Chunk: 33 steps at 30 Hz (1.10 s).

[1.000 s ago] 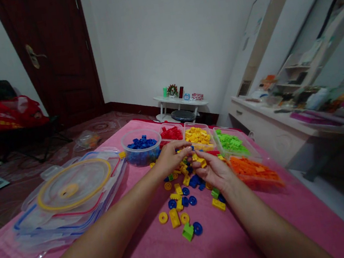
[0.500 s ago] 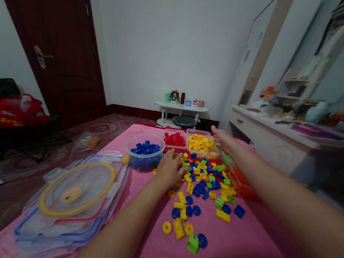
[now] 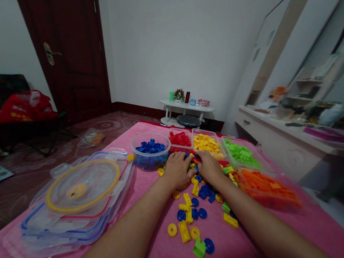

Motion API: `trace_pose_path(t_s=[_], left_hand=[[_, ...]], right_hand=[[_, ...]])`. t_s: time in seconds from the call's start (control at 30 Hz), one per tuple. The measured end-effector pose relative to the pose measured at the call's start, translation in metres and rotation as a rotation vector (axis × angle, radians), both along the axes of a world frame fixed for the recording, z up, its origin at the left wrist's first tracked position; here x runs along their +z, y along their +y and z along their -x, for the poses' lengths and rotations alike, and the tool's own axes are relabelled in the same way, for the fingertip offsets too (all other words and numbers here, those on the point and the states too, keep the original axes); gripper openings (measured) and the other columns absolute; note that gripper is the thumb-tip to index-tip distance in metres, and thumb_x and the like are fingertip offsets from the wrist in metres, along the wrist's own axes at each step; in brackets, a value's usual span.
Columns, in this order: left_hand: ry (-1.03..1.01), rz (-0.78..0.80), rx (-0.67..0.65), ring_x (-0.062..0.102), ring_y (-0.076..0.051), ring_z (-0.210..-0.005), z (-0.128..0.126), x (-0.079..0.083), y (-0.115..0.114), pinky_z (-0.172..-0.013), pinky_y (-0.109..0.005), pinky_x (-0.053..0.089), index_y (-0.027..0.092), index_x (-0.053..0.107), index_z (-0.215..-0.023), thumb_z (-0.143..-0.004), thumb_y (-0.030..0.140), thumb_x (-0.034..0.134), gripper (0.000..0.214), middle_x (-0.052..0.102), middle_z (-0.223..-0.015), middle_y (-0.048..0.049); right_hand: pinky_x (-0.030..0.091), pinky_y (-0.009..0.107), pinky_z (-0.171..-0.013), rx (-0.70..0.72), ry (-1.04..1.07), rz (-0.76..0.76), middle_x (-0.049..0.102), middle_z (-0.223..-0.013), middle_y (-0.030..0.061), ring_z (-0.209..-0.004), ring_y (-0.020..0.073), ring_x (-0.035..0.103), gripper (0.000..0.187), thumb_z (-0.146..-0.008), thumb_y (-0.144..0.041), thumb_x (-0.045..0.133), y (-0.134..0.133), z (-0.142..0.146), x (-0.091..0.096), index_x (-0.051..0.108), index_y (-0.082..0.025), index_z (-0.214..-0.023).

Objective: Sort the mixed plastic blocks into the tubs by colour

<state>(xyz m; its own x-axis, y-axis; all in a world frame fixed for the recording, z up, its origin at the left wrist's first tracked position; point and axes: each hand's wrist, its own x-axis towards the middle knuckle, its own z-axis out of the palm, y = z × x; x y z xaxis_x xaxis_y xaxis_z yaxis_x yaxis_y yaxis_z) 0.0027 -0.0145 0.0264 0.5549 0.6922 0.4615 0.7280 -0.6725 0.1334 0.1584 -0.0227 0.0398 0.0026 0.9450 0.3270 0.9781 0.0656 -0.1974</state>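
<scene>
My left hand lies over the far part of a mixed pile of toy building blocks, its fingers and thumb apart, touching pieces. Close beside it, my right hand reaches into the same pile with its fingers bent together; its fingertips are hidden among the blocks, so what they hold cannot be seen. Behind the hands stand a round tub of blue blocks, a box of red blocks and a box of yellow blocks. Boxes of green blocks and orange blocks are on the right.
Clear lids with coloured rims are stacked on the left of the pink cloth. Loose wheels and blocks lie near me. Beyond are a low white table, a dresser and a chair holding a red bag.
My right hand has moved left and down from beside the yellow box into the pile, uncovering the green and orange boxes. My left hand stays over the pile. The view has shifted slightly.
</scene>
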Motion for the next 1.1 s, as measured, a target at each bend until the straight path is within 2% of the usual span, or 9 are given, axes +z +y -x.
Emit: trace_pose_path(t_s=[0.13,0.27,0.37,0.47,0.63,0.7,0.8,0.97,1.1], left_hand=[[-0.029,0.028,-0.054,0.056,-0.024,-0.095,0.004,0.008,0.002,-0.080,-0.035,0.041,0.018,0.066,-0.102,-0.086,0.045,0.046,0.038,0.065,-0.095,-0.0101],[-0.064,0.040,-0.116,0.058,-0.019,-0.077,0.008,0.015,0.003,-0.070,-0.030,0.039,0.016,0.071,-0.078,-0.089,0.037,0.041,0.038,0.068,-0.076,-0.0080],[-0.142,0.034,-0.151,0.059,-0.017,-0.074,0.009,0.022,0.001,-0.070,-0.028,0.039,0.017,0.072,-0.079,-0.087,0.037,0.048,0.032,0.069,-0.076,-0.0058],[-0.161,0.022,-0.205,0.059,-0.018,-0.085,0.008,0.033,-0.004,-0.077,-0.028,0.040,0.020,0.073,-0.083,-0.079,0.041,0.060,0.024,0.070,-0.086,-0.0046],[0.066,0.160,-0.299,0.061,-0.019,-0.083,-0.001,0.048,-0.024,-0.069,-0.026,0.042,0.025,0.072,-0.087,-0.070,0.047,0.067,0.028,0.070,-0.086,-0.0024],[0.172,0.233,-0.359,0.062,-0.019,-0.080,-0.006,0.048,-0.035,-0.065,-0.026,0.043,0.028,0.071,-0.096,-0.064,0.056,0.069,0.043,0.069,-0.087,-0.0019],[0.254,0.194,-0.363,0.063,-0.022,-0.085,-0.014,0.044,-0.048,-0.067,-0.028,0.045,0.029,0.068,-0.105,-0.057,0.058,0.073,0.056,0.067,-0.100,-0.0052],[0.308,0.177,-0.279,0.064,-0.025,-0.087,-0.019,0.042,-0.054,-0.070,-0.030,0.047,0.025,0.069,-0.102,-0.065,0.043,0.072,0.042,0.068,-0.095,-0.0078],[0.191,0.220,-0.284,0.064,-0.025,-0.088,-0.013,0.042,-0.045,-0.071,-0.030,0.047,0.025,0.070,-0.100,-0.072,0.037,0.064,0.030,0.070,-0.092,-0.0069]], right_hand=[[0.041,0.028,-0.089,0.052,0.062,0.060,0.066,-0.107,0.0105,-0.103,0.0207,0.058,0.036,-0.073,-0.008,0.046,-0.004,-0.004,0.002,0.068,-0.015,-0.101],[0.044,0.024,-0.077,0.180,0.190,0.195,0.071,-0.090,0.0037,-0.085,0.0163,0.063,0.033,-0.069,-0.008,0.047,-0.020,-0.015,0.012,0.072,-0.018,-0.088],[0.043,0.022,-0.065,0.127,0.227,0.206,0.071,-0.080,0.0017,-0.073,0.0144,0.062,0.027,-0.071,-0.012,0.049,-0.032,-0.028,0.024,0.072,-0.018,-0.083],[0.040,0.021,-0.060,0.045,0.131,0.234,0.070,-0.076,0.0010,-0.069,0.0138,0.061,0.022,-0.069,-0.013,0.054,-0.043,-0.040,0.043,0.072,-0.020,-0.081],[0.038,0.023,-0.060,-0.009,-0.124,0.355,0.069,-0.079,0.0017,-0.071,0.0158,0.061,0.017,-0.065,-0.018,0.063,-0.061,-0.042,0.067,0.071,-0.023,-0.080],[0.038,0.025,-0.060,-0.042,-0.251,0.426,0.068,-0.081,0.0032,-0.075,0.0190,0.062,0.020,-0.062,-0.022,0.068,-0.067,-0.036,0.068,0.070,-0.024,-0.082],[0.039,0.027,-0.062,-0.081,-0.364,0.472,0.069,-0.086,0.0062,-0.081,0.0234,0.063,0.032,-0.058,-0.024,0.073,-0.071,-0.024,0.063,0.069,-0.024,-0.090],[0.038,0.027,-0.062,-0.059,-0.371,0.450,0.068,-0.088,0.0083,-0.084,0.0240,0.063,0.030,-0.058,-0.014,0.069,-0.070,-0.016,0.051,0.066,-0.020,-0.087],[0.034,0.025,-0.058,0.023,-0.258,0.437,0.068,-0.086,0.0048,-0.080,0.0201,0.061,0.025,-0.061,-0.018,0.069,-0.069,-0.027,0.050,0.066,-0.022,-0.085]])
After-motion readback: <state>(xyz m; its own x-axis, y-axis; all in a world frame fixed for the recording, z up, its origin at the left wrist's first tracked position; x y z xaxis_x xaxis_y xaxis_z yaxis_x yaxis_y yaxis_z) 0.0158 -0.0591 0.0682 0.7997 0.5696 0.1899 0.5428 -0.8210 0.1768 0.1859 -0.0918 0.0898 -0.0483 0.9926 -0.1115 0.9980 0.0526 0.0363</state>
